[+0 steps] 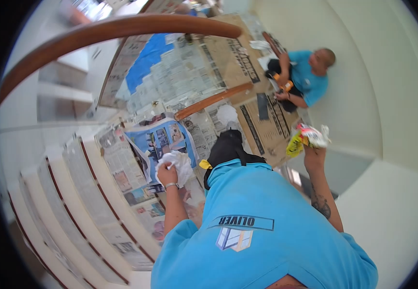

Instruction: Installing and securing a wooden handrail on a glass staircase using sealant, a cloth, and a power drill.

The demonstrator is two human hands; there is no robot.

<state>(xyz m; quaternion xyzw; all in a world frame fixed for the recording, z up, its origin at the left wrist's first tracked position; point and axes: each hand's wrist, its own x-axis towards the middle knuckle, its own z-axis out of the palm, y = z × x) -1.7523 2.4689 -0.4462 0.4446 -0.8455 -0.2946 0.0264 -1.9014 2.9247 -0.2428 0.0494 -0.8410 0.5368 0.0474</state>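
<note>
1. Left hand (167,175) sat left of the short-sleeved sky-blue T-shirt (271,202), fingers pinching a crumpled white cloth-like wad (183,167).
2. Right hand (314,158), right of the T-shirt, gripped a crinkled yellow-red-white plastic packet (295,145); I couldn't tell each finger.
3. I judged: holding step, next move needing steady grips.

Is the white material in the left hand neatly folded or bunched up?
Bunched up: the white material forms a loose, creased wad in the left hand; whether cloth or paper, I cannot tell.
</note>
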